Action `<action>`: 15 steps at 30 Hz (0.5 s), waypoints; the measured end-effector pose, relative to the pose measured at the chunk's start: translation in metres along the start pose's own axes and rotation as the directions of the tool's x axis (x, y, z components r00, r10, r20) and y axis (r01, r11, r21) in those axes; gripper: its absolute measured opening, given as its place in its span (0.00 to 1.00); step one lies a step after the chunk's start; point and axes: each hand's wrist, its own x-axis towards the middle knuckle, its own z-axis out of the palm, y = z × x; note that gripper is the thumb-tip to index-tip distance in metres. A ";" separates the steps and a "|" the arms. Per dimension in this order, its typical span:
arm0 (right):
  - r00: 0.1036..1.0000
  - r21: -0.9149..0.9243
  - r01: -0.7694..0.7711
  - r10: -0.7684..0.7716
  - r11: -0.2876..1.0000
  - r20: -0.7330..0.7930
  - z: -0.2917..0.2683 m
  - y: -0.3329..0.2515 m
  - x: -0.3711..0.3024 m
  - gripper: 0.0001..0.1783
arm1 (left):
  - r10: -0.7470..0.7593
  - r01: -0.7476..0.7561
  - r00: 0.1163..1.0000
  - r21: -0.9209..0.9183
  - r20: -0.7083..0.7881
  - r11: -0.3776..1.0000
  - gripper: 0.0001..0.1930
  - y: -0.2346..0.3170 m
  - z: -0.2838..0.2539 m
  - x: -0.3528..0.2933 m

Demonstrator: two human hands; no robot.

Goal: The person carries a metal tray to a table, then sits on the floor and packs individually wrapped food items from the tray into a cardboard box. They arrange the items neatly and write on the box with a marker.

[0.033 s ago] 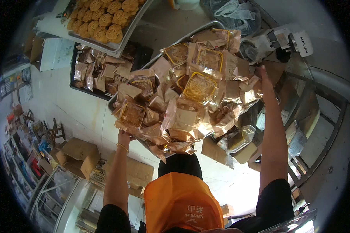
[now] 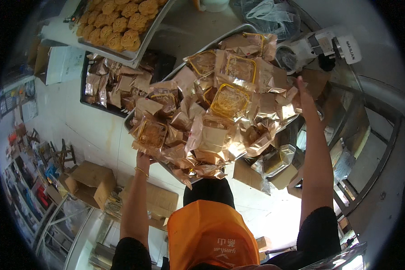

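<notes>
Head view showed both bare hands grasping a silver, round-cornered metal tray (image 2: 233, 31) from opposite sides, in front of the orange apron (image 2: 211, 236). The left hand (image 2: 144, 158) had its grip at the near left corner, the right hand (image 2: 300, 87) at the right end; most fingers were hidden, so how firm either hold was I could not tell. Heaped in the tray lay shiny rose-gold foil packets with clear windows (image 2: 231, 101), some overhanging the near rim. Uneven lifting could have tipped the tray and sent those loose top packets sliding off. Its left end lay close beside a black, packet-filled rectangular tray (image 2: 104, 107), so a sideways swing risked a knock, perhaps jolting packets out.
</notes>
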 end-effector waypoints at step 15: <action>0.928 0.257 -0.372 0.353 0.892 0.117 0.080 0.331 -0.166 0.26 | 0.072 -0.068 0.995 0.062 -0.062 0.996 0.10 0.020 0.022 -0.014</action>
